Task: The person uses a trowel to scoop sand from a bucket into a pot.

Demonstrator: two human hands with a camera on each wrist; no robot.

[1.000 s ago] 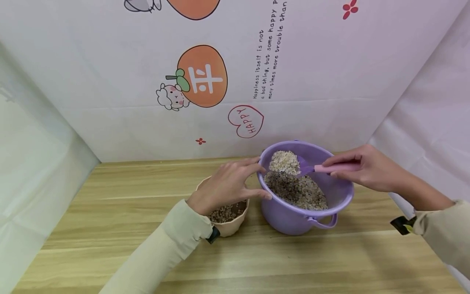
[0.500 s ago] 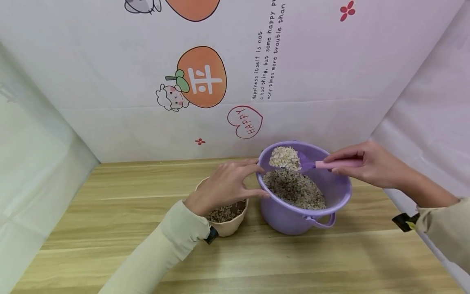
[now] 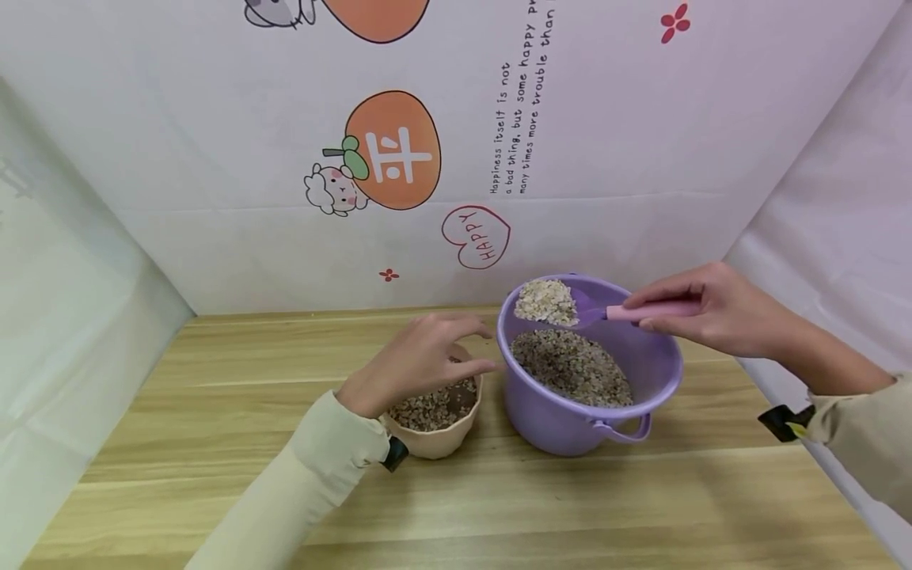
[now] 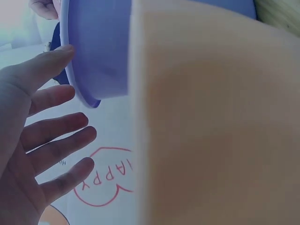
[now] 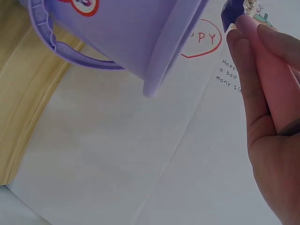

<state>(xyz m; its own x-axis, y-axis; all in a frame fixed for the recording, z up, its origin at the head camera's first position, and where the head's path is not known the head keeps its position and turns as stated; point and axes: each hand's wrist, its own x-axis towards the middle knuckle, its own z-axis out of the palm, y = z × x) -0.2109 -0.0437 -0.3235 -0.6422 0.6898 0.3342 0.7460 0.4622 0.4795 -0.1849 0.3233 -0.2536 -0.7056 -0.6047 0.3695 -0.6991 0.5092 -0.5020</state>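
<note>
My right hand [image 3: 720,309] grips the pink handle of a small purple shovel [image 3: 651,310], its blade heaped with pale gravel. The loaded blade is above the purple bucket [image 3: 559,431], near its back left rim. Inside the bucket lies more speckled gravel [image 3: 573,368]. My left hand [image 3: 413,356] hovers over a cream pot [image 3: 438,445], fingers spread and holding nothing, just left of the bucket rim. Grit and a brown patch show in the pot; the hand hides part of it. In the right wrist view, thumb and fingers wrap the shovel handle [image 5: 276,77].
Pot and bucket stand side by side on a wood-grain table [image 3: 249,427]. Behind them rises a white printed backdrop [image 3: 606,158], with white sheets at both sides. The bucket's handle [image 3: 630,431] hangs at its front.
My left hand has let go of the bucket rim and moved left over the pot. The right hand has raised the loaded shovel slightly.
</note>
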